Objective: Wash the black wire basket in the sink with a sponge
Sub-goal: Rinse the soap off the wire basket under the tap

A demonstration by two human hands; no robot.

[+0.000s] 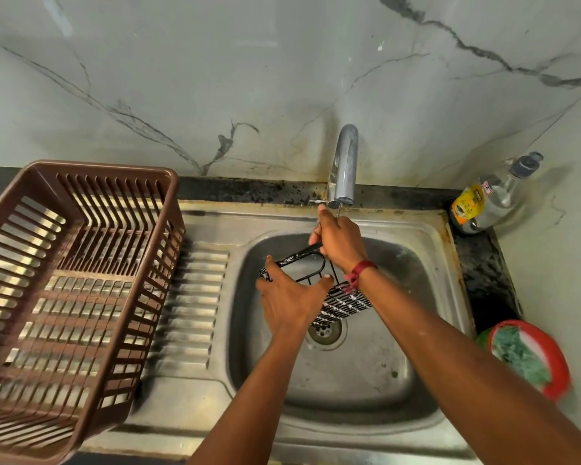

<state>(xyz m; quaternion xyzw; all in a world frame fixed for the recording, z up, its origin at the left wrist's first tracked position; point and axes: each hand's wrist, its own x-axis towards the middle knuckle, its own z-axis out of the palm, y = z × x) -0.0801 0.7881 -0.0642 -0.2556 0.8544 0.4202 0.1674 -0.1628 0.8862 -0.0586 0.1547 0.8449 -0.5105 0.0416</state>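
Observation:
The black wire basket (344, 305) hangs tilted over the steel sink (366, 380), above the drain. My left hand (291, 302) grips its near side, thumb and fingers spread around the frame. My right hand (337, 241) holds the basket's upper rim just under the tap (344, 166), where a thin stream of water falls onto it. Soap foam clings to the basket's lower wires. A green sponge (520, 355) lies in a red dish (557, 374) at the right of the sink.
A brown plastic dish rack (71, 283) stands on the drainboard at the left. A clear dish-soap bottle (490, 199) lies in the back right corner of the black counter. The marble wall rises behind the tap.

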